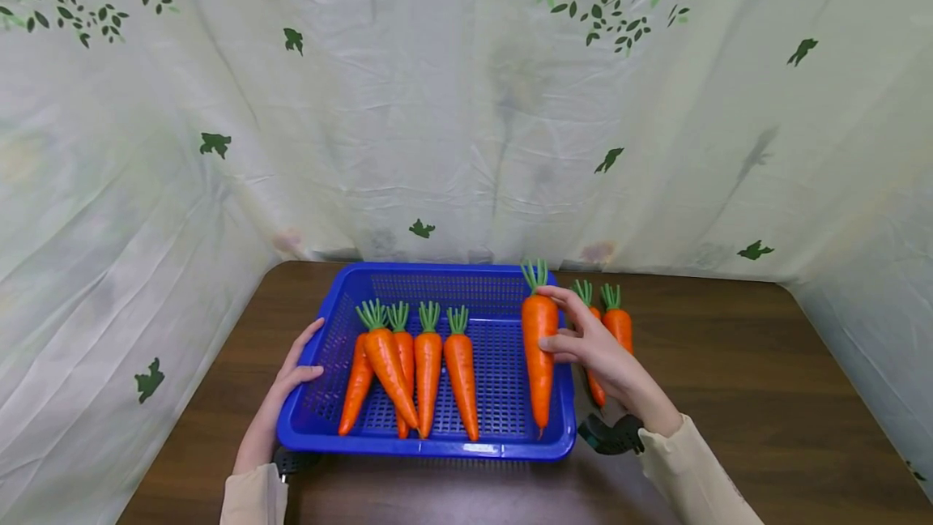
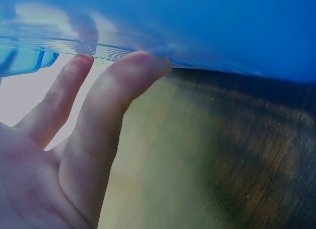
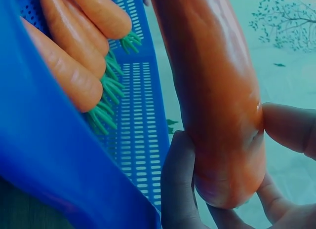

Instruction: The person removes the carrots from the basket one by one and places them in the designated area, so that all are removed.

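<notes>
Near the right end of the blue plastic basket (image 1: 503, 450), my right hand (image 1: 594, 347) pinches an orange carrot (image 1: 539, 347) between thumb and fingers, its green stem up and its tip down. In the right wrist view the carrot (image 3: 212, 91) fills the middle, with fingers on both sides of its thick end. Several other carrots (image 1: 428, 371) lie in the basket's left half, stems toward the back. My left hand (image 1: 280, 387) is at the basket's left rim, thumb and fingers extended. In the left wrist view its fingertips (image 2: 143, 63) touch the blue plastic.
Two more carrots (image 1: 618, 324) lie on the brown wooden table (image 1: 736, 395) just right of the basket, partly hidden by my right hand. A pale curtain (image 1: 452, 120) printed with green leaves hangs behind and along both sides of the table.
</notes>
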Available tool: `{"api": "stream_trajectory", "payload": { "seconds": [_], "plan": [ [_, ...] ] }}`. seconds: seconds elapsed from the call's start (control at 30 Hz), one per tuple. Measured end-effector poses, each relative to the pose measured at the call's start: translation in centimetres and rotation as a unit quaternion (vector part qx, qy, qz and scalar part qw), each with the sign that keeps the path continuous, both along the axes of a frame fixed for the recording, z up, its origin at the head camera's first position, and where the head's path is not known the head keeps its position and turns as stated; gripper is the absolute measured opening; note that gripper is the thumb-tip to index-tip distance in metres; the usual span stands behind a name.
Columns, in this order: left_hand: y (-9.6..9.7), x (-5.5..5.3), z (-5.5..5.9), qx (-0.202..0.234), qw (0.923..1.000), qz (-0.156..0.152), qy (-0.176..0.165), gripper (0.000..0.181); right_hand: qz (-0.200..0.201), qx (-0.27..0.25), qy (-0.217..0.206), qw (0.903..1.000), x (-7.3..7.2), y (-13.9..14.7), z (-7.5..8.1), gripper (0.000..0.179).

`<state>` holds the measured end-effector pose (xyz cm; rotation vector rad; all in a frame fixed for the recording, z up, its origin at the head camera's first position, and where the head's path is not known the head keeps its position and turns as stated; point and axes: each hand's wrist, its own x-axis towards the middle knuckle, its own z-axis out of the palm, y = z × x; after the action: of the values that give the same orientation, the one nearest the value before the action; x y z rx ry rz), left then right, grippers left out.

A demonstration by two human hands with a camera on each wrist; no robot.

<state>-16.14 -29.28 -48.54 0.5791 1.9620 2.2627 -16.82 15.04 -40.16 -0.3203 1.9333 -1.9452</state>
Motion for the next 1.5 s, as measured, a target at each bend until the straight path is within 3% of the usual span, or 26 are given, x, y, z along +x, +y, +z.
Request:
{"api": "stream_trajectory", "payload": {
  "seconds": [0.77,0.97,1.5],
  "plan": [
    [0.0,-0.1,-0.1,-0.010,0.9998,0.014,0.004,0.069,-0.009,0.002,0.029,0.9995,1.2,2.8,-0.4,0.067],
    [0.1,0.0,0.0,-0.009,0.9998,0.017,-0.002,0.070,-0.003,-0.008,0.020,0.9998,1.4,3.3,-0.6,0.068],
    [0.0,0.1,0.0,-0.007,0.9999,0.006,-0.010,0.069,-0.042,0.021,0.037,0.9982,1.5,5.7,-0.8,0.064]
  ]
}}
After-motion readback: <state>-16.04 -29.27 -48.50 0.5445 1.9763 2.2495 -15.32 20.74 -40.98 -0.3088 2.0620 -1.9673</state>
